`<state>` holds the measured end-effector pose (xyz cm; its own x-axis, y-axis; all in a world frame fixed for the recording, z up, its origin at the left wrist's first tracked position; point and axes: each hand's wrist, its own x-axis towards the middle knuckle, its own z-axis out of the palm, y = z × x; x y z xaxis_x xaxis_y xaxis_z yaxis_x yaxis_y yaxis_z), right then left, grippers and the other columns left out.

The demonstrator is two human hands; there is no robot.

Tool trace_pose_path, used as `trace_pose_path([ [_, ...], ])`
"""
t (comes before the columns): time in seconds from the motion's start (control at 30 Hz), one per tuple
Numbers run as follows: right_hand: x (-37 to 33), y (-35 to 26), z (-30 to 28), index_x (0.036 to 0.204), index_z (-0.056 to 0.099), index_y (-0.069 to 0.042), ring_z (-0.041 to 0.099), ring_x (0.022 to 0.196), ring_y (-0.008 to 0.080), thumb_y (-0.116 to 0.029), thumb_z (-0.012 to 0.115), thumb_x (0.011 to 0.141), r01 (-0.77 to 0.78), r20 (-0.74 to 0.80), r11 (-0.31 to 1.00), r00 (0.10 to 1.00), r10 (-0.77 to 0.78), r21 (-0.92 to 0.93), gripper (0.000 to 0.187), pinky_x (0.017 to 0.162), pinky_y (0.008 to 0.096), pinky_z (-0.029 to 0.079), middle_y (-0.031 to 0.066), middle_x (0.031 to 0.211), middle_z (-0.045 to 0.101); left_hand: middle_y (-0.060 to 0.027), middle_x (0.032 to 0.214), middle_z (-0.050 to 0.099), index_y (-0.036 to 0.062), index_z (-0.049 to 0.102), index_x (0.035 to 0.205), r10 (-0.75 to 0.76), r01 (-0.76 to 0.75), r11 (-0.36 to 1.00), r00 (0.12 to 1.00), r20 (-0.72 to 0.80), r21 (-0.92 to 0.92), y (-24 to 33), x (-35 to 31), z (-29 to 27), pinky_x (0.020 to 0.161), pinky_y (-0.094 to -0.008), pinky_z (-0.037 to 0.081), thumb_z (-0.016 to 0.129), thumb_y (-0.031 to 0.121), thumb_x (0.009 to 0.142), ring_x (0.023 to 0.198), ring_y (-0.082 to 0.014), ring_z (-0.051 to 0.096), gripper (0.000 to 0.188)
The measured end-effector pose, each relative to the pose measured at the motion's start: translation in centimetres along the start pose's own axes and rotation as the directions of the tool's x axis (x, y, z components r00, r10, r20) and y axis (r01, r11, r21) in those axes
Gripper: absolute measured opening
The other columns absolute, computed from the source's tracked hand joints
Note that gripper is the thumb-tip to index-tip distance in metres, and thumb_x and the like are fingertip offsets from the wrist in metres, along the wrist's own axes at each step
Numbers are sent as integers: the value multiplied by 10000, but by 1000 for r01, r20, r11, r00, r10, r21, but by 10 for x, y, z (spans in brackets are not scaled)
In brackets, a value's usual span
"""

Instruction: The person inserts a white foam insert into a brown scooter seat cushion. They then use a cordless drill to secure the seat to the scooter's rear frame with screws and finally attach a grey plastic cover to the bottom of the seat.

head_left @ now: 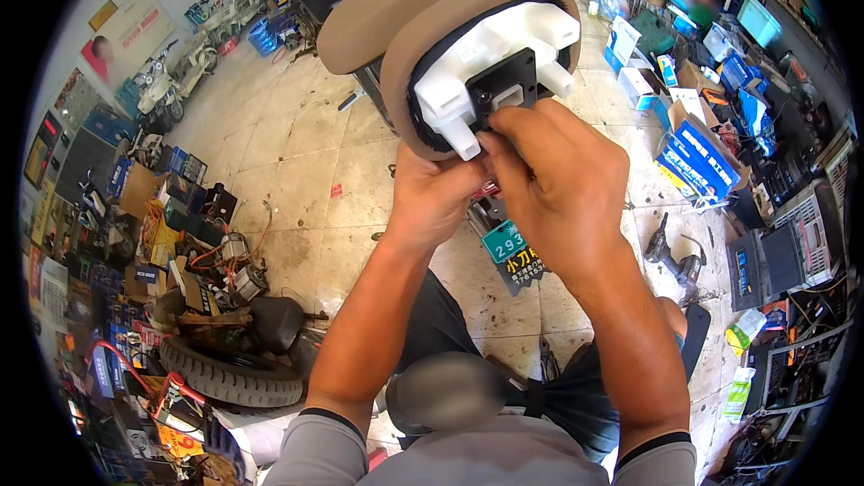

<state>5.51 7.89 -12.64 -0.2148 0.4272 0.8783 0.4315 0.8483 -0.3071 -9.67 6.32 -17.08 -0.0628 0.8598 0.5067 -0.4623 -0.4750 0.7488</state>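
A brown padded backrest (481,0) is tipped up in front of me, its white plastic back shell (450,72) facing me. In the middle of the shell sits a black mounting plate (517,75). My left hand (432,196) is closed round the backrest's lower edge. Thumb and fingers of my right hand (567,175) are pinched together at the plate's lower edge; whatever they hold there is too small to make out. Behind the backrest shows a brown scooter seat (373,22). Below my hands is a green licence plate (504,238), partly covered by my right hand.
A black power tool (675,256) and pliers (547,360) lie on the tiled floor. Blue and white boxes (697,157) crowd the right. At left are a tyre (234,382), a dark seat (276,324) and piled parts. Scooters (171,81) stand along the far left wall.
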Motion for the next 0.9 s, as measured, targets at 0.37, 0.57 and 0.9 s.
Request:
trace_pose_path([
  [0.37,1,-2,3,881,669,-103,647,635,246,-140,752,838,114,-36,985,992,-120,-133,101,517,388,501,44,744,577,-65,1177,669,-5,607,1267,35,-36,999,999,-26,-28,-2,-1,3,884,-303,557,608,-123,861,1075,-148,660,423],
  [0.57,4,-11,-3,805,599,-95,650,615,288,-199,717,906,36,70,983,997,-23,-179,187,508,417,500,72,740,584,-66,1204,654,1,599,1274,24,-24,1000,1000,20,-11,-3,1,-4,896,-316,564,600,-130,859,1104,-157,653,435],
  [0.9,9,-22,-3,788,606,-48,658,592,403,-248,651,986,-145,124,974,978,168,-175,285,541,501,509,172,727,677,-68,1203,652,-4,583,1302,27,-27,1000,999,-17,-12,1,2,6,841,-287,556,603,-129,851,1075,-149,653,469],
])
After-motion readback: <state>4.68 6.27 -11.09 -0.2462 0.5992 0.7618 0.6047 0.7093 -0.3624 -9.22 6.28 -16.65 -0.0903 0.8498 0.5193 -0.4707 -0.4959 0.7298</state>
